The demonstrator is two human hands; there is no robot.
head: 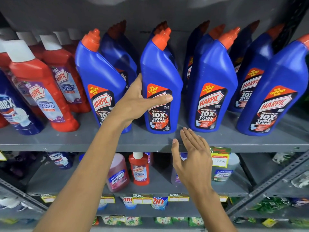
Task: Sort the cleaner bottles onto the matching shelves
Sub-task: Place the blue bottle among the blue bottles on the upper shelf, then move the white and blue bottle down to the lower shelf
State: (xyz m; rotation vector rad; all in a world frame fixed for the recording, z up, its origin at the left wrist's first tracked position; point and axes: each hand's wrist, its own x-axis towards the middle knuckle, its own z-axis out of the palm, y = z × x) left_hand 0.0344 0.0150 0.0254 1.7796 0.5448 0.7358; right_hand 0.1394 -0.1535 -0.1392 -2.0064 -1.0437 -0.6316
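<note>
The left hand point(137, 99) wraps its fingers point(163, 98) round a glossy blue plastic bottle point(161, 91) with an angled orange cap, standing on the grey metal shelf point(66, 139). Just right of that bottle, the right hand point(192, 158) hovers flat, fingers together, empty, and three like blue bottles line the shelf front.

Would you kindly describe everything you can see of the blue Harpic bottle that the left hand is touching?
The blue Harpic bottle looks like glossy plastic, with an angled neck and an orange-red ribbed cap. Its dark front label reads "Harpic Power Plus 10X Total Clean", topped by an orange "New Thickest Ever" patch. It stands upright on the grey shelf, near the front edge, between two matching bottles. The left hand wraps its left side, thumb across the label. The right hand hovers open below, not touching it.
</note>
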